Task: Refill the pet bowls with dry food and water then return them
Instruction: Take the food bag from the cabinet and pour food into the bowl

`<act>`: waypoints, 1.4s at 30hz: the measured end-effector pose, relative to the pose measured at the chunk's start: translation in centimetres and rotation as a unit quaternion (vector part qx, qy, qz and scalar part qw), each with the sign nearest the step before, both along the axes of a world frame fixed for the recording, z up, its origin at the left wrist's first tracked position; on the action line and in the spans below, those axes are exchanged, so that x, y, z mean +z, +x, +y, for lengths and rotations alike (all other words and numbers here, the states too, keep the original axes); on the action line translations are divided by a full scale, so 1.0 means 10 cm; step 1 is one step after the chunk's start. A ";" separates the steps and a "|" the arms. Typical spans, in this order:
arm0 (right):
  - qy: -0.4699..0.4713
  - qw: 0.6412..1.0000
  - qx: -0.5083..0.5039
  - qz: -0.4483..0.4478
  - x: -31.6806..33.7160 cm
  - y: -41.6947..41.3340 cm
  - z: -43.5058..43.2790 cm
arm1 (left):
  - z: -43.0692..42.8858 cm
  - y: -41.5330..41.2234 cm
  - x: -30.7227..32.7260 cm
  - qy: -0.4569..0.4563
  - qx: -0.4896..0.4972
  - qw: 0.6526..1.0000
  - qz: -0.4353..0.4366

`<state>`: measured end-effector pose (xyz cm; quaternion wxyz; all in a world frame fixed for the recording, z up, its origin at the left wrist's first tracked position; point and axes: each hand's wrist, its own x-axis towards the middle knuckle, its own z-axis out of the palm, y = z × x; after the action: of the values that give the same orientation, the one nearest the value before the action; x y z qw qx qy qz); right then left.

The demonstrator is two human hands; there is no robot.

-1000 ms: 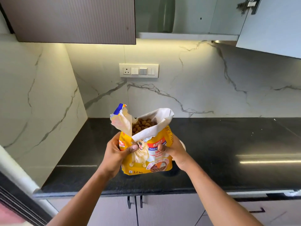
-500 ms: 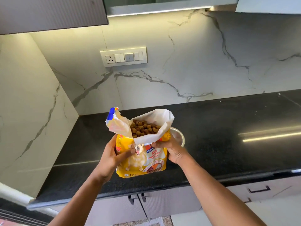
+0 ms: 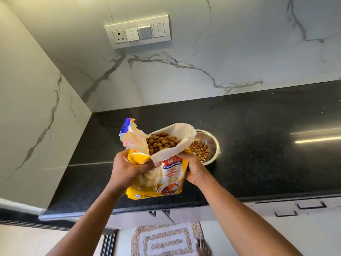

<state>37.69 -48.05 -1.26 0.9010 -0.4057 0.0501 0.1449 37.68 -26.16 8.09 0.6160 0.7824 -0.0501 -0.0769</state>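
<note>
A yellow bag of dry pet food stands upright near the front of the black countertop, its torn top open and brown kibble showing inside. My left hand grips the bag's left side below the torn flap. My right hand holds its right side under the folded white lip. Just behind and right of the bag sits a steel bowl with some kibble in it, partly hidden by the bag.
White marble walls meet in a corner at the left, with a switch panel on the back wall. Cabinet handles run below the counter edge. A patterned mat and a bare foot are on the floor.
The view has tilted down, bringing the floor mat and the steel bowl with kibble into sight. Both hands keep the same hold on the upright bag.
</note>
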 end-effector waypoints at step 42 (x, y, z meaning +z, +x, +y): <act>0.196 0.967 -0.151 0.069 -0.54 -0.16 0.38 | -0.41 0.70 0.18 0.258 -0.142 0.953 0.075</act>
<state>36.05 -44.20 -6.61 0.9687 -0.1983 0.1434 0.0414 44.68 -30.31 9.90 0.3774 0.8916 -0.0926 -0.2326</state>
